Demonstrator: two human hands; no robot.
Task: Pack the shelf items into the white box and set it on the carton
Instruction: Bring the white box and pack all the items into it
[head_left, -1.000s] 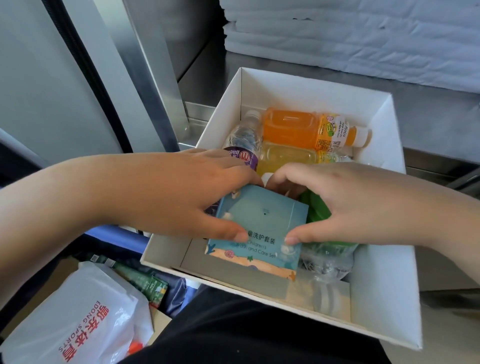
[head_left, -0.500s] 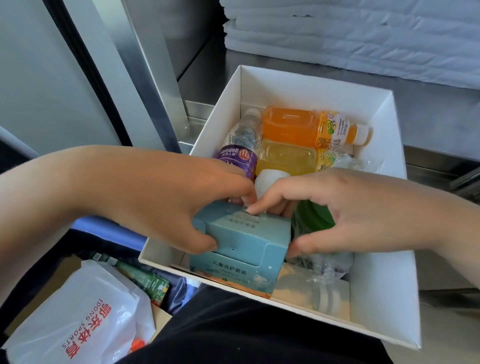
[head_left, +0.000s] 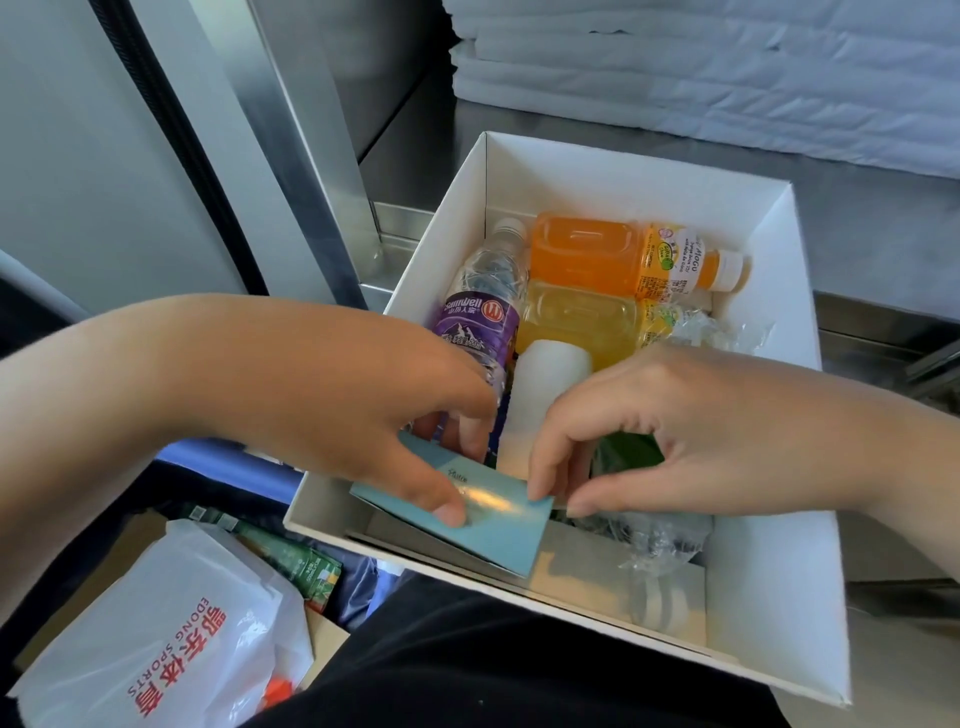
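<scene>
The white box (head_left: 769, 587) sits on the metal shelf (head_left: 857, 244) in front of me. Inside lie an orange drink bottle (head_left: 587, 254), a yellow drink bottle (head_left: 576, 319), a purple-labelled water bottle (head_left: 480, 306), a white bottle (head_left: 540, 395), a green item (head_left: 631, 452) and clear plastic wrap (head_left: 660, 540). A light blue carton (head_left: 488, 514) stands tilted at the box's near left corner. My left hand (head_left: 374, 400) grips its left side, thumb on the top face. My right hand (head_left: 660, 431) pinches its right corner.
Folded white sheets (head_left: 727, 67) are stacked at the back of the shelf. A metal upright (head_left: 291, 156) rises left of the box. Below left lie a white plastic bag with red lettering (head_left: 171, 634) and a green packet (head_left: 301, 561).
The blue carton has been turned over and pushed lower into the box's near left corner. Both hands moved down with it, and the white bottle behind now shows.
</scene>
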